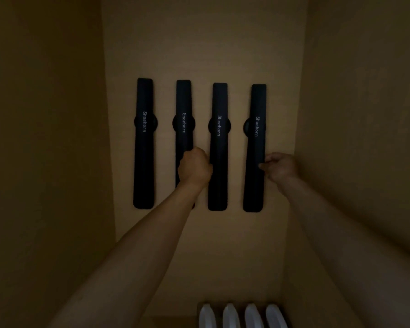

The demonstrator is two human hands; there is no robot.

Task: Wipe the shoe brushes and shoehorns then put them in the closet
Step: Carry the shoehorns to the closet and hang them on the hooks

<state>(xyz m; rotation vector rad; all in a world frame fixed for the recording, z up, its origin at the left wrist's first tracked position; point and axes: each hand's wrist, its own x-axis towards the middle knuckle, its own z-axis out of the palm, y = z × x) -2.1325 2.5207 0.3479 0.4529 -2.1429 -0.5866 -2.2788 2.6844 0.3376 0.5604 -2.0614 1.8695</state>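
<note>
White shapes (243,314) lie nearest; left hand (194,165) grips second shoehorn (183,110), right hand (279,165) pinches fourth shoehorn (257,129): seat both straight on their mounts.

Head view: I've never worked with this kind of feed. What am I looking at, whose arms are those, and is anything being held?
There is no machine here: a person wears one wide-angle camera on the head, looking forward and down into a dim closet. Four black shoehorns hang side by side on its back wall. The left hand is curled in a fist around the second shoehorn from the left. The right hand pinches the edge of the rightmost shoehorn with its fingers. Four white objects stand in a row at the bottom; what they are is unclear.
</note>
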